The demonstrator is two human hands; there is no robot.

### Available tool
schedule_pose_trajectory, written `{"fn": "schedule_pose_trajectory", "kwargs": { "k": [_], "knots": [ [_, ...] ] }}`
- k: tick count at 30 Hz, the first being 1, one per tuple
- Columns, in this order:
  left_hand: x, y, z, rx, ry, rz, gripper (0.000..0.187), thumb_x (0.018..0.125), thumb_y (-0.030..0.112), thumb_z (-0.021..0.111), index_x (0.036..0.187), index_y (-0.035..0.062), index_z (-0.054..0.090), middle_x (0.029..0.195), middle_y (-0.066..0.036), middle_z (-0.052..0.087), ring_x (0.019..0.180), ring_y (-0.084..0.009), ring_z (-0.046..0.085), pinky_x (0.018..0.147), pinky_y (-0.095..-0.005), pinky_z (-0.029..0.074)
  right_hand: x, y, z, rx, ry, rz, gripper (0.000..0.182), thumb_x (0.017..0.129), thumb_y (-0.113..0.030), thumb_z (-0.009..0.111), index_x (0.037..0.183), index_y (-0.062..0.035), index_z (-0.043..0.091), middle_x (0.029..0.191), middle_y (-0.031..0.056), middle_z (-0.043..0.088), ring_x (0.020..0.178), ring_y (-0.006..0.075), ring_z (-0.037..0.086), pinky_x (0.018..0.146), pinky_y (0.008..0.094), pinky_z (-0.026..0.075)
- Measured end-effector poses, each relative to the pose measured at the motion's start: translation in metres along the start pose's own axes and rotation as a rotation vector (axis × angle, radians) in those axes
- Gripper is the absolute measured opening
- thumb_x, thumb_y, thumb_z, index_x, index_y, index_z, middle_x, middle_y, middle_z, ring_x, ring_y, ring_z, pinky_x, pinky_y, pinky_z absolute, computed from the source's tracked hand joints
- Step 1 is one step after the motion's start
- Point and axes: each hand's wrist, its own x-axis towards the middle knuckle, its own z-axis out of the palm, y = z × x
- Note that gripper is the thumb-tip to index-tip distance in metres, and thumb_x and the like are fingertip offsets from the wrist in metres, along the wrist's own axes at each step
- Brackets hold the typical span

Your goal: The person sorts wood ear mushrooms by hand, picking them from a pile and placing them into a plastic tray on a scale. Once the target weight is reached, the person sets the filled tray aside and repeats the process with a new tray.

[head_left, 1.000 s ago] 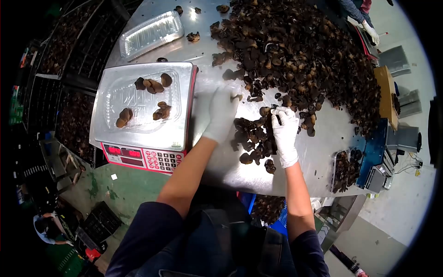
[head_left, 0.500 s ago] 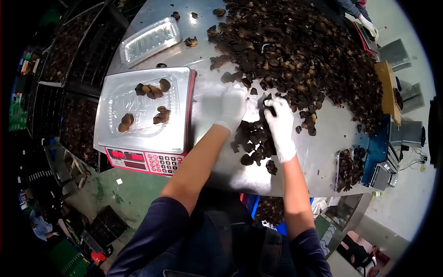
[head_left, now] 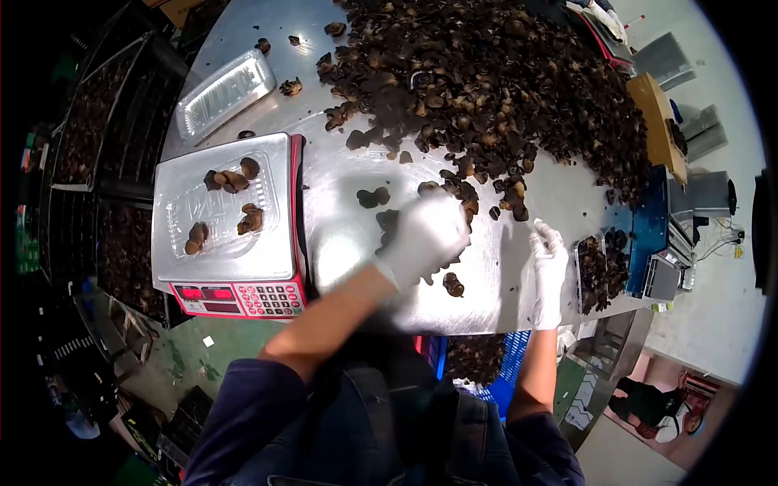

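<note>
My left hand (head_left: 429, 235), white-gloved and smeared by motion, is over a small group of dark wood ear mushrooms (head_left: 458, 190) on the metal table; its fingers cannot be made out. Off to the right, my gloved right hand (head_left: 549, 271) is above the table near its front edge, fingers loosely bent and nothing visible in them. A clear plastic tray (head_left: 223, 206) rests on the scale (head_left: 166, 259) at left, with several mushroom pieces (head_left: 231, 180) inside. One loose piece (head_left: 453, 284) lies below my left hand.
A large mushroom heap (head_left: 502, 89) covers the far side. Another clear tray (head_left: 227, 93) lies behind the scale. At right stand a filled tray (head_left: 592, 275) and a blue box (head_left: 648, 235). A blue crate (head_left: 512, 364) sits under the front edge. Another person's gloved hand (head_left: 608, 20) shows top right.
My left hand has moved down and right over the small mushroom group. My right hand has moved right, away from it. The whole view has shifted, so the scale appears further left.
</note>
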Motion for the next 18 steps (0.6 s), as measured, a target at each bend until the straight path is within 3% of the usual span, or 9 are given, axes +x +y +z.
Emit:
{"fn": "schedule_pose_trajectory", "kwargs": {
  "k": [3, 6, 10, 11, 12, 13, 14, 15, 18],
  "knots": [
    [-0.053, 0.081, 0.022, 0.402, -0.77, 0.285, 0.013, 0.077, 0.021, 0.064, 0.076, 0.0093, 0.07, 0.078, -0.007, 0.065, 0.079, -0.027, 0.065, 0.071, -0.0405, 0.052, 0.021, -0.002, 0.025, 0.052, -0.148, -0.068, 0.025, 0.088, -0.001, 0.064, 0.113, -0.0028, 0.068, 0.112, 0.0131, 0.067, 0.105, 0.0235, 0.063, 0.096, 0.03, 0.047],
    [-0.099, 0.067, 0.059, 0.324, -0.893, 0.33, 0.01, 0.074, 0.01, 0.062, 0.079, 0.0059, 0.071, 0.085, -0.009, 0.067, 0.082, -0.0279, 0.067, 0.074, -0.0399, 0.054, 0.027, -0.026, 0.073, -0.193, -0.259, -0.514, 0.039, 0.091, -0.014, 0.064, 0.129, -0.0068, 0.06, 0.133, 0.0146, 0.056, 0.125, 0.0296, 0.051, 0.107, 0.0381, 0.039],
    [-0.034, 0.032, 0.004, 0.334, -0.623, 0.014, 0.011, 0.074, 0.012, 0.061, 0.076, 0.0091, 0.071, 0.069, -0.011, 0.065, 0.071, -0.0279, 0.068, 0.066, -0.04, 0.054, 0.002, -0.022, 0.126, -0.272, -0.37, -0.588, 0.044, 0.089, -0.017, 0.065, 0.131, -0.0059, 0.057, 0.14, 0.0165, 0.05, 0.131, 0.0336, 0.045, 0.111, 0.0397, 0.035],
    [-0.024, -0.001, -0.004, 0.612, -0.544, 0.033, 0.009, 0.074, 0.013, 0.06, 0.075, 0.0121, 0.069, 0.074, -0.011, 0.066, 0.07, -0.0282, 0.065, 0.064, -0.0401, 0.053, -0.01, -0.013, 0.138, 0.026, -0.428, -0.406, 0.046, 0.088, -0.018, 0.065, 0.132, -0.0073, 0.056, 0.139, 0.0161, 0.05, 0.128, 0.0339, 0.047, 0.111, 0.0412, 0.035],
    [-0.01, -0.012, -0.027, 0.735, -0.267, 0.357, 0.008, 0.076, 0.013, 0.059, 0.077, 0.0101, 0.067, 0.079, -0.013, 0.066, 0.072, -0.0294, 0.063, 0.063, -0.0402, 0.051, -0.022, -0.007, 0.146, 0.319, -0.476, -0.216, 0.049, 0.088, -0.02, 0.065, 0.134, -0.0086, 0.054, 0.138, 0.0157, 0.05, 0.125, 0.0342, 0.048, 0.11, 0.0427, 0.035],
    [0.022, 0.008, -0.042, 0.481, -0.16, -0.155, 0.01, 0.078, 0.012, 0.058, 0.079, 0.0078, 0.067, 0.082, -0.013, 0.065, 0.075, -0.0302, 0.064, 0.064, -0.0402, 0.05, -0.029, -0.023, 0.137, 0.046, -0.467, -0.444, 0.049, 0.084, -0.015, 0.067, 0.131, -0.0067, 0.056, 0.136, 0.0161, 0.052, 0.126, 0.035, 0.048, 0.109, 0.0427, 0.036],
    [0.034, -0.026, -0.035, 0.383, 0.195, 0.036, 0.01, 0.078, 0.01, 0.057, 0.079, 0.0056, 0.066, 0.078, -0.014, 0.063, 0.073, -0.0315, 0.063, 0.064, -0.0413, 0.049, -0.036, -0.039, 0.125, -0.237, -0.451, -0.663, 0.049, 0.08, -0.01, 0.07, 0.128, -0.0048, 0.059, 0.134, 0.0165, 0.054, 0.126, 0.0358, 0.048, 0.108, 0.0426, 0.037],
    [0.055, -0.037, -0.041, 0.918, -0.077, -0.122, 0.01, 0.078, 0.007, 0.057, 0.082, 0.0056, 0.066, 0.082, -0.014, 0.063, 0.077, -0.0301, 0.063, 0.065, -0.0399, 0.051, -0.048, -0.035, 0.123, -0.246, -0.41, -0.718, 0.051, 0.076, -0.008, 0.073, 0.125, -0.0041, 0.06, 0.134, 0.0172, 0.053, 0.124, 0.0353, 0.05, 0.107, 0.043, 0.038],
    [0.073, -0.071, -0.038, 1.078, -0.033, -0.012, 0.011, 0.076, 0.003, 0.06, 0.084, 0.0058, 0.066, 0.091, -0.011, 0.063, 0.082, -0.0244, 0.063, 0.067, -0.0335, 0.056, -0.046, -0.036, 0.102, -0.164, -0.287, -0.776, 0.038, 0.077, -0.009, 0.071, 0.114, -0.0041, 0.066, 0.123, 0.0149, 0.061, 0.118, 0.0342, 0.055, 0.104, 0.0431, 0.041]
  ]
}}
